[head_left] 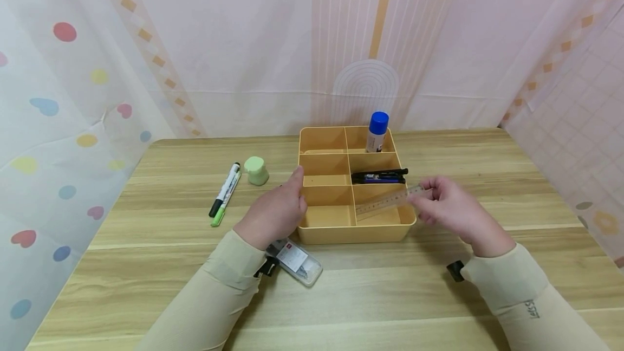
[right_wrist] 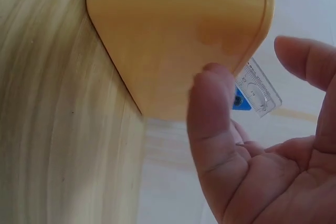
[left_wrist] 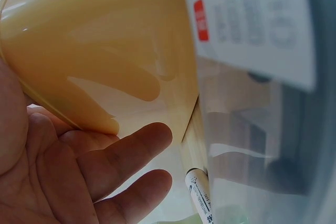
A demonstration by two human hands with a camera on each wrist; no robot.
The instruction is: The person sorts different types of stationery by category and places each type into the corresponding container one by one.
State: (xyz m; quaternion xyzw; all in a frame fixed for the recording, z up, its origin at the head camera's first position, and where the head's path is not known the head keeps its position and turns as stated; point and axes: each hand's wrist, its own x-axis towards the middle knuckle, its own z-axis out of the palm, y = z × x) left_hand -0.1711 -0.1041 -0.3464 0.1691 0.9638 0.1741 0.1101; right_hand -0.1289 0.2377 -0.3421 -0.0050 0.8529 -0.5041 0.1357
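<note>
A yellow organizer box (head_left: 358,235) with several compartments stands on the table. My left hand (head_left: 275,210) is at its left side, thumb near the rim; in the left wrist view the other fingers (left_wrist: 131,158) are loosely extended beside the wall. A clear ruler (head_left: 382,203) slants out of the front right compartment over the right rim. My right hand (head_left: 450,207) is around the ruler's raised end; in the right wrist view its thumb and fingers stand apart, and the ruler's end (right_wrist: 257,90) shows in the gap behind them.
Dark pens (head_left: 377,177) lie in the middle right compartment, and a blue-capped glue stick (head_left: 376,137) stands behind them. Left of the box are a white marker (head_left: 225,188), a green marker (head_left: 226,199) and a pale green object (head_left: 256,171). A clear case (head_left: 297,261) lies by my left wrist.
</note>
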